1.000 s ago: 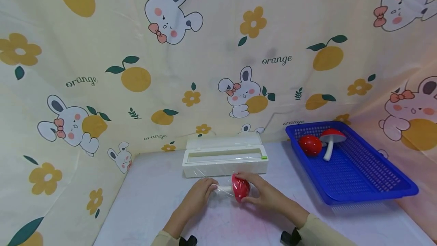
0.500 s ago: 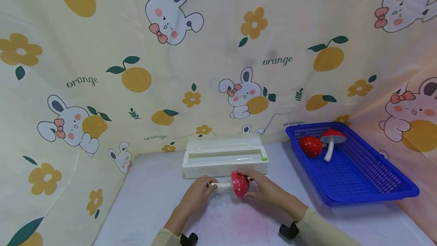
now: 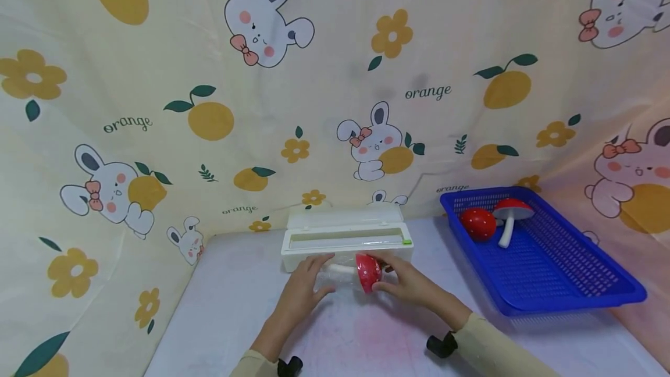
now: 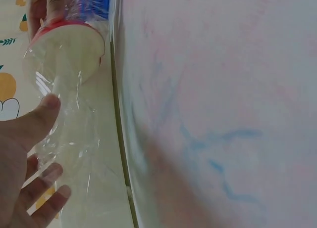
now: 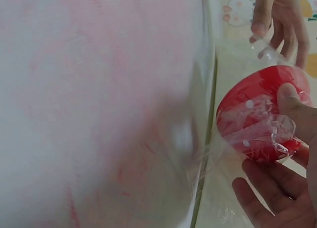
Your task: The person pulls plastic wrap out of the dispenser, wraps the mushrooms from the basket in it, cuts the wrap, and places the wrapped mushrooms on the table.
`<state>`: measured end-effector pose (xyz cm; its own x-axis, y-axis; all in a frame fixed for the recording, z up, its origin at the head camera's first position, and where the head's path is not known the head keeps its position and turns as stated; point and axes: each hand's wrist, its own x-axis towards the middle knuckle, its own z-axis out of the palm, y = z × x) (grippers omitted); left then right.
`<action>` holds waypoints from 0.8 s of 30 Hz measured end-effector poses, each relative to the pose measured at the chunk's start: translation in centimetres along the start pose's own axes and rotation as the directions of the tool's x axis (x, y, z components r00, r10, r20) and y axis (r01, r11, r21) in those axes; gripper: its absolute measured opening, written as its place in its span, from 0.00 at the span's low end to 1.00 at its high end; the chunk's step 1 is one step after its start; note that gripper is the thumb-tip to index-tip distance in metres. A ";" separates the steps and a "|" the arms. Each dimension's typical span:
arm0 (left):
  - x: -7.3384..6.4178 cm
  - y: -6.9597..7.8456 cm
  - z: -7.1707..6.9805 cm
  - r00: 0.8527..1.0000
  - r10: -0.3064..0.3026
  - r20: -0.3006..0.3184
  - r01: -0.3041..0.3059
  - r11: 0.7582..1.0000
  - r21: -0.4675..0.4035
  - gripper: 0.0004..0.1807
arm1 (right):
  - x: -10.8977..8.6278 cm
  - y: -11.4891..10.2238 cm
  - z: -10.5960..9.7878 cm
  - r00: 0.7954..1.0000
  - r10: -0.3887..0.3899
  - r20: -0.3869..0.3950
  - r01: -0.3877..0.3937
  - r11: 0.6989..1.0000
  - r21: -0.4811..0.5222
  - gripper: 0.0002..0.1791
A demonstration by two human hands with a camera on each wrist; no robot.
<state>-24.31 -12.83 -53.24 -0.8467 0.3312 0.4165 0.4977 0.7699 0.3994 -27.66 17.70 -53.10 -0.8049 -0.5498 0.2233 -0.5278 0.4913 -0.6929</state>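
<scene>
A toy mushroom (image 3: 369, 275) with a white-spotted red cap lies sideways in clear plastic film (image 4: 74, 124), its white stem pointing left. My right hand (image 3: 413, 285) grips the cap, with the thumb pressing film on it in the right wrist view and the fingers below. Around the stem end, my left hand (image 3: 300, 285) has its thumb and fingers spread apart, near or touching the loose film; the stem is not pinched. Just behind both hands stands a white cling film dispenser (image 3: 345, 243) with its lid raised. Some film is crumpled over the cap (image 5: 257, 119).
To the right, a blue plastic basket (image 3: 555, 272) holds two more red toy mushrooms (image 3: 477, 224), lying at its far end. A bright green slider (image 3: 407, 242) sits on the dispenser's right end. Pink and blue stains mark the white table (image 3: 235, 307). A printed curtain (image 3: 314, 92) hangs behind.
The mushroom has moved forward, closer to the dispenser, with my right hand still on its cap. My left hand has let go of the stem end, and its thumb and fingers have spread.
</scene>
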 end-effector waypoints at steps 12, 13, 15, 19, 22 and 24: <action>1.6 0.4 0.5 0.999 -0.026 -0.028 0.026 1.000 0.001 0.20 | -0.1 0.2 -0.2 0.999 -0.034 -0.022 0.034 0.999 0.022 0.41; 1.7 0.4 0.6 0.999 -0.025 -0.035 0.025 1.000 -0.002 0.18 | -0.1 0.2 -0.2 0.999 -0.044 -0.026 0.044 0.999 0.027 0.41; 1.9 0.4 0.7 0.999 -0.034 -0.035 0.033 0.999 -0.023 0.14 | -0.1 0.2 -0.2 0.998 -0.057 -0.037 0.058 0.998 0.037 0.42; 2.1 0.3 1.0 0.999 -0.042 -0.019 0.040 0.996 -0.080 0.11 | -0.2 0.0 -0.2 0.995 -0.078 -0.069 0.083 0.994 0.068 0.43; 2.2 0.3 0.9 0.999 -0.051 -0.005 0.050 0.990 -0.132 0.10 | -0.3 0.1 -0.2 0.990 -0.106 -0.088 0.112 0.992 0.066 0.41; 2.2 0.3 0.8 0.998 -0.065 0.005 0.065 0.984 -0.166 0.10 | -0.5 0.2 -0.3 0.987 -0.134 -0.086 0.139 0.989 0.057 0.40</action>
<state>-26.18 -11.44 -52.88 -0.8781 0.2836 0.3854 0.4662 0.6887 0.5553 -27.47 18.22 -53.13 -0.7474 -0.5502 0.3723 -0.6182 0.3710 -0.6929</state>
